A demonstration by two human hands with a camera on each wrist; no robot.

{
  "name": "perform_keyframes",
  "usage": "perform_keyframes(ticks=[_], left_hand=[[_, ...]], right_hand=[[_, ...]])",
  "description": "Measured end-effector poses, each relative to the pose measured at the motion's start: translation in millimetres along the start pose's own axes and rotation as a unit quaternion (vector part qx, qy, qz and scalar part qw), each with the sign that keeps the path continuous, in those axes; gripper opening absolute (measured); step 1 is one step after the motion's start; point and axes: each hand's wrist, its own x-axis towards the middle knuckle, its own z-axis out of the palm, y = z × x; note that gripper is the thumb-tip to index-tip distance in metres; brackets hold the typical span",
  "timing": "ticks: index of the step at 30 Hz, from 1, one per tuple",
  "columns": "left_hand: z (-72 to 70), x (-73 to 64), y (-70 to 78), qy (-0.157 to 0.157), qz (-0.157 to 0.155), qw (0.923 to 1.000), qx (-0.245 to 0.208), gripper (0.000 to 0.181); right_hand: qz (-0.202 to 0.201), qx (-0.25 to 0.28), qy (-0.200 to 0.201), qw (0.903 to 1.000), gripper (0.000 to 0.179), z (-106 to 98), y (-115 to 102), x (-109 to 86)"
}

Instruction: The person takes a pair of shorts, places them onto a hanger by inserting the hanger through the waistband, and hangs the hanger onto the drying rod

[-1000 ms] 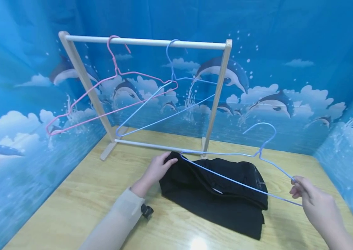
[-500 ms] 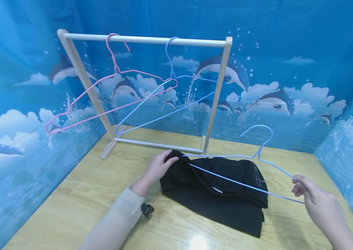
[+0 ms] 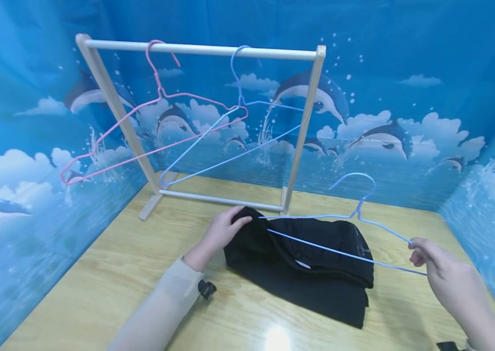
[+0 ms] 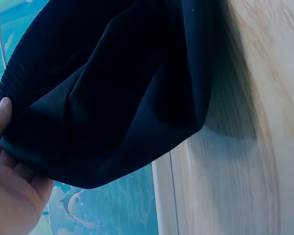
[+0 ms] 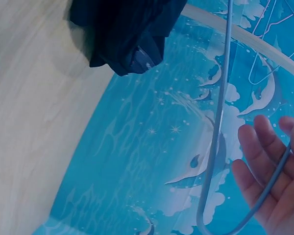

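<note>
A black garment with a gathered elastic waistband [image 3: 317, 292] lies bunched on the wooden table, a small white label showing inside its opening. My left hand [image 3: 220, 231] pinches the waistband's left corner and lifts it. In the left wrist view, the thumb [image 4: 2, 115] lies over the black cloth [image 4: 117, 107] with the other fingers beneath. My right hand [image 3: 451, 275] holds a blue wire hanger [image 3: 358, 209] by its right end, hook upward. The hanger's left end is hidden inside the waistband. The right wrist view shows the hanger wire [image 5: 217, 122] crossing my fingers.
Behind the garment stands a rack with a white top bar [image 3: 203, 49] and wooden posts. A pink hanger [image 3: 161, 93] and another blue hanger [image 3: 240, 100] hang from it. Dolphin-printed blue sheeting [image 3: 405, 87] walls in the table [image 3: 120, 292].
The hanger has shifted slightly left, and its left end has passed from in front of the waistband to inside it. The left hand keeps its hold on the corner.
</note>
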Motion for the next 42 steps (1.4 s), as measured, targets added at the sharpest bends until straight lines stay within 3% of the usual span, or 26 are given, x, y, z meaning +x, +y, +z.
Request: perform_keyframes(ticks=[7, 12, 19, 25, 42], left_hand=[[-1.2, -0.4, 1.7, -0.010, 0.011, 0.9998, 0.010, 0.041], [-1.7, -0.7, 2.0, -0.012, 0.018, 0.9998, 0.001, 0.040], [-1.7, 1.2, 3.0, -0.019, 0.059, 0.9981, -0.001, 0.031], [-0.8, 1.6, 4.4, -0.021, 0.078, 0.9967, 0.007, 0.029], [0.3, 1.1, 11.8, -0.017, 0.090, 0.9957, 0.009, 0.026]], right_hand=[[-0.013, -0.017, -0.005, 0.9998, 0.031, 0, -6, 6.5], [-0.031, -0.012, 0.013, 0.9994, 0.030, 2, -12, 9.2], [-0.015, -0.008, -0.007, 0.9998, 0.030, 3, -20, 10.3], [-0.025, -0.001, 0.022, 0.9995, 0.018, 8, -24, 11.0], [-0.019, 0.030, 0.035, 0.9988, 0.013, 26, -34, 6.4]])
